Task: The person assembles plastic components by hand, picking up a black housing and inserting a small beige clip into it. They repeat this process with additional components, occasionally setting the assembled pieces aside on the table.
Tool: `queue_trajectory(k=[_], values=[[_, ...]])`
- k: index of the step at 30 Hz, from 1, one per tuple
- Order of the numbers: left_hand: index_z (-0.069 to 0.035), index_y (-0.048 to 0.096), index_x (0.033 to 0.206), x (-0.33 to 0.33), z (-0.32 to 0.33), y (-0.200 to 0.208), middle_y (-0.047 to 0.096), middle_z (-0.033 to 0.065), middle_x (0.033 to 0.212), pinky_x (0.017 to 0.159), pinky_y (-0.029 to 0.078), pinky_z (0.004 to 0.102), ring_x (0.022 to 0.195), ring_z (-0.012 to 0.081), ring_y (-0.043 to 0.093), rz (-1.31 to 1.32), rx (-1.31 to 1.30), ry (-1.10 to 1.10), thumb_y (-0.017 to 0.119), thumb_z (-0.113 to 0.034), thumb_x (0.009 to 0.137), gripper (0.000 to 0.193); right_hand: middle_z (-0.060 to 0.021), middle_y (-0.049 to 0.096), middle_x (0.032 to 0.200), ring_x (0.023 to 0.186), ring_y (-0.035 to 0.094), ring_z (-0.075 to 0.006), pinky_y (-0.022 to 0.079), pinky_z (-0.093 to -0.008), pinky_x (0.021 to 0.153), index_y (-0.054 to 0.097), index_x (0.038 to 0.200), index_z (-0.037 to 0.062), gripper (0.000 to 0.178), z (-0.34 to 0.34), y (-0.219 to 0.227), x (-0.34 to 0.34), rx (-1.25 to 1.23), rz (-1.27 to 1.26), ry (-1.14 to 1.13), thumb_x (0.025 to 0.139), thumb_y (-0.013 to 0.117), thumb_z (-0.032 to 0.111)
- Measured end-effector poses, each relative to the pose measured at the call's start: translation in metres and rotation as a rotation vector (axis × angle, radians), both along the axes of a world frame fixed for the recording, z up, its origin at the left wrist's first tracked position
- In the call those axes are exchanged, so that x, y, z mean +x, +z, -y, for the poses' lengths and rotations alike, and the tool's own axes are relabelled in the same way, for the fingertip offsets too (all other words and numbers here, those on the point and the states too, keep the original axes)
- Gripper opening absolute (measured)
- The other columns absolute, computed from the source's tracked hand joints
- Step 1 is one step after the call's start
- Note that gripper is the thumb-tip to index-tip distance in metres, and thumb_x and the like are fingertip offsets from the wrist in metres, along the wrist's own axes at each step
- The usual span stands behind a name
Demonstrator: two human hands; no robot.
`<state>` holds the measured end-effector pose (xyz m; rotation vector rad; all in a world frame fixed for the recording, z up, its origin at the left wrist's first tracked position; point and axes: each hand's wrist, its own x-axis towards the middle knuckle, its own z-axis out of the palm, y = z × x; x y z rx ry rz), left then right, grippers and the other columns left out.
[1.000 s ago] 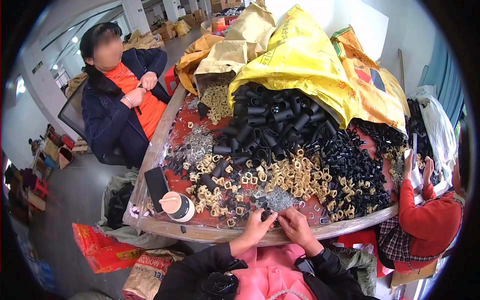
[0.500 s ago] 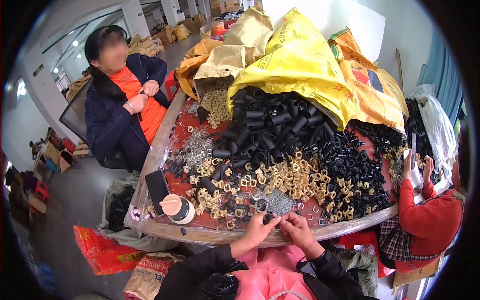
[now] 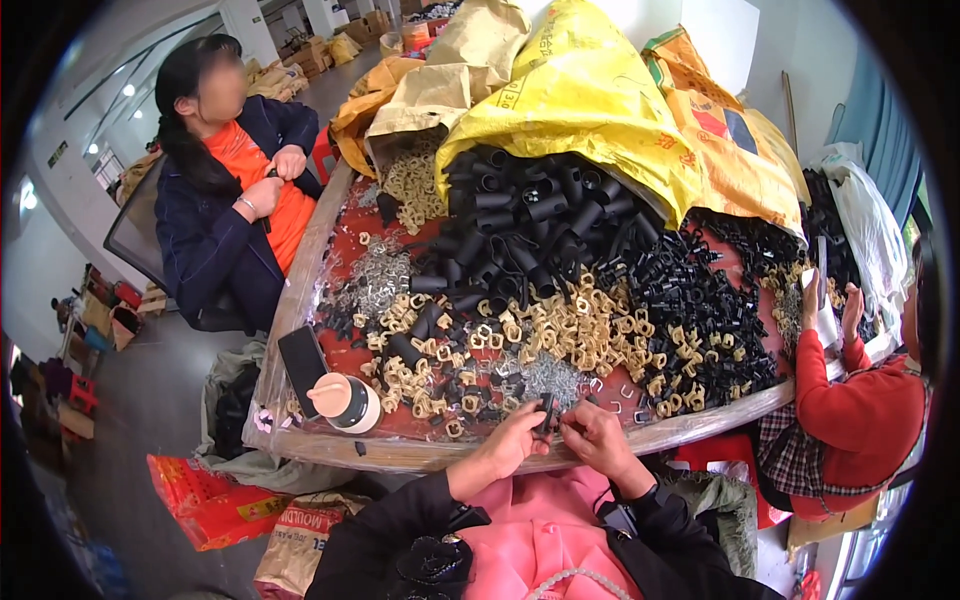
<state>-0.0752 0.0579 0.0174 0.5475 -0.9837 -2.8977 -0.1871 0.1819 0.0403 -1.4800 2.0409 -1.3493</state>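
At the table's near edge, my left hand (image 3: 512,440) is closed on a small black plastic part (image 3: 545,412), held upright between thumb and fingers. Close beside it on the right, my right hand (image 3: 597,437) is curled with its fingertips pinched together near that part. Whatever lies in that pinch is too small to make out. Just beyond my hands is a heap of small silvery metal clips (image 3: 550,378). Tan plastic clips (image 3: 580,325) are piled behind it, and black tubular parts (image 3: 520,225) spill from a yellow sack (image 3: 570,110).
A lidded jar (image 3: 345,400) and a phone (image 3: 305,365) stand at the table's left edge. Small black parts (image 3: 700,310) cover its right side. One co-worker (image 3: 235,180) sits at the left, another in a red sleeve (image 3: 815,375) at the right. Bags (image 3: 215,500) lie below the table.
The view has shifted slightly, so the table sits a little higher and further left. My left hand has turned the black part upright, and my hands are slightly further apart.
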Motion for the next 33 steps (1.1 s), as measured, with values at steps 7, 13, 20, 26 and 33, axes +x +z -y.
queue_trajectory(k=[7,13,20,26,33], values=[[-0.004,0.043,0.113,0.002,-0.008,0.0015,0.053,0.0013,0.092,0.06,0.044,0.0197,0.075,0.0084,0.052,0.093,-0.184,-0.069,0.041,-0.019,0.088,0.029,-0.0053,0.049,0.075,0.074,0.048,-0.0241,0.036,-0.0325,0.062,0.054,0.072,0.0065,0.013,-0.0039,-0.0006,0.0038,0.003,-0.347,0.009,0.062,0.062,0.009],[-0.003,0.042,0.114,0.002,-0.0102,-0.0068,0.053,0.001,0.094,0.062,0.045,0.0199,0.077,0.0083,0.052,0.099,-0.221,-0.081,0.041,-0.02,0.088,0.031,-0.0025,0.049,0.086,0.082,0.045,-0.0232,0.033,-0.0332,0.068,0.055,0.072,0.0086,0.015,-0.0047,0.0031,0.0069,-0.049,-0.499,-0.012,0.059,0.063,0.01],[-0.001,0.042,0.115,0.0005,-0.0111,0.001,0.053,0.0014,0.096,0.064,0.045,0.0194,0.078,0.0079,0.052,0.1,-0.302,-0.135,0.04,-0.02,0.088,0.033,-0.0022,0.049,0.092,0.084,0.043,-0.0232,0.031,-0.0345,0.071,0.057,0.069,0.0089,0.013,-0.0026,0.0057,0.0042,-0.08,-0.442,-0.019,0.057,0.063,0.009],[-0.001,0.042,0.115,0.0015,-0.011,-0.0018,0.053,0.0023,0.098,0.064,0.044,0.0195,0.08,0.0078,0.052,0.094,-0.332,-0.175,0.041,-0.019,0.088,0.033,-0.0009,0.05,0.088,0.085,0.043,-0.0227,0.031,-0.034,0.071,0.057,0.065,0.0089,0.011,-0.0037,0.0062,0.0045,-0.025,-0.315,-0.023,0.055,0.063,0.008],[-0.001,0.041,0.117,0.0019,-0.0081,0.0008,0.054,0.0021,0.096,0.064,0.042,0.0183,0.079,0.0072,0.052,0.104,-0.292,-0.205,0.045,-0.021,0.087,0.036,-0.0009,0.051,0.085,0.084,0.043,-0.0225,0.032,-0.0341,0.071,0.056,0.062,0.0083,0.01,-0.0008,0.0055,0.0039,-0.001,-0.319,-0.032,0.055,0.063,0.009]])
